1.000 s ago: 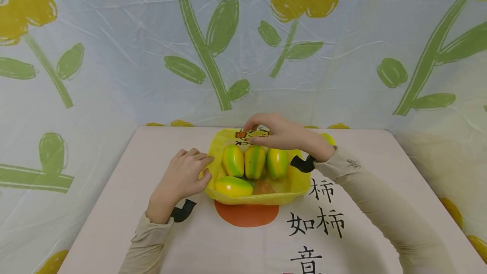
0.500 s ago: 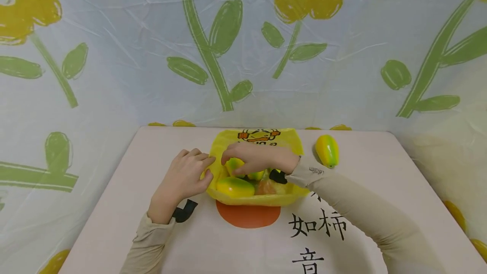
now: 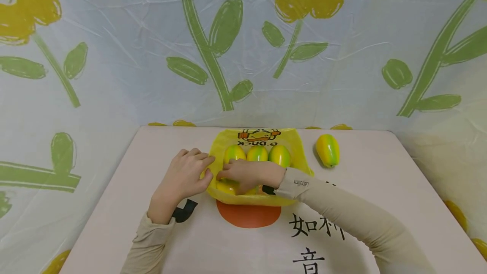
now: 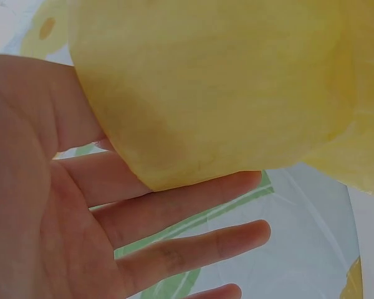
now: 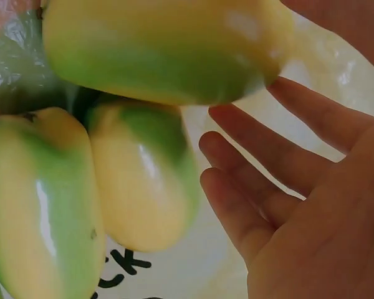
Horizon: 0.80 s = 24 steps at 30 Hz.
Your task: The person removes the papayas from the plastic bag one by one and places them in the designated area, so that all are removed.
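A soft, translucent yellow plastic container (image 3: 304,155) with a printed duck holds several yellow-green mangoes. Three stand in a row at its back, among them the right-hand mango (image 3: 280,155); a front mango (image 3: 226,187) lies sideways. My right hand (image 3: 243,173) reaches down over this front mango from the right. In the right wrist view, its nearly straight fingers meet one end of the mango (image 5: 168,50), with the thumb at the top right. My left hand (image 3: 187,174) rests at the container's left side, fingers extended; in the left wrist view, yellow plastic (image 4: 218,81) covers part of its index finger.
Another mango (image 3: 327,150) lies on the pale table right of the container. Something orange under clear wrap (image 5: 9,31) shows beside the mangoes. The table cover has an orange disc (image 3: 249,215) and black characters (image 3: 303,225). A flowered cloth (image 3: 342,75) hangs behind.
My right hand has come down from the container's back edge, over the row of mangoes, to the front mango. The mango on the right is now uncovered. My left hand keeps its place.
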### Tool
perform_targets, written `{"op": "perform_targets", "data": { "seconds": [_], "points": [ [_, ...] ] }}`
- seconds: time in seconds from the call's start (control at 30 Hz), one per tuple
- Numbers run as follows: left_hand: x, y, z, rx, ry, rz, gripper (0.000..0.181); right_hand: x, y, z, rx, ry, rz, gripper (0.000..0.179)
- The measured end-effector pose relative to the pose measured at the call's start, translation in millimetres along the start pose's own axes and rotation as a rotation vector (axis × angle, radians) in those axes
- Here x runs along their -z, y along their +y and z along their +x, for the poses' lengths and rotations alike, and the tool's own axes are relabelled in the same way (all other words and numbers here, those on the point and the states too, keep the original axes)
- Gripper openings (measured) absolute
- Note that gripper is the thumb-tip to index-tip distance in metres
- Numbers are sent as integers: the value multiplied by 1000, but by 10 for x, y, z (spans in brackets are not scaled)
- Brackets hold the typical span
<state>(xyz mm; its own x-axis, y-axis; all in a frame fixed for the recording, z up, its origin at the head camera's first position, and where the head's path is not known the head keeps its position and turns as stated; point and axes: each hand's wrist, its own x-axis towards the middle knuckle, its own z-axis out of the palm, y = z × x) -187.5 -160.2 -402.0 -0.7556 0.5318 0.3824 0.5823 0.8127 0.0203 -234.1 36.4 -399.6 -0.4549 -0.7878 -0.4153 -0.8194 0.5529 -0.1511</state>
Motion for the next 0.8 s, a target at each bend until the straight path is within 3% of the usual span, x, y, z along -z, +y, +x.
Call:
{"op": "perform_targets", "data": {
  "seconds": [0.43, 0.8],
  "points": [
    [-9, 22, 0, 6, -18, -4, 33, -96, -110, 33, -25, -7, -124, 48],
    [-9, 19, 4, 5, -19, -5, 32, -48, -91, 11, -27, 24, -82, 63]
  ]
}}
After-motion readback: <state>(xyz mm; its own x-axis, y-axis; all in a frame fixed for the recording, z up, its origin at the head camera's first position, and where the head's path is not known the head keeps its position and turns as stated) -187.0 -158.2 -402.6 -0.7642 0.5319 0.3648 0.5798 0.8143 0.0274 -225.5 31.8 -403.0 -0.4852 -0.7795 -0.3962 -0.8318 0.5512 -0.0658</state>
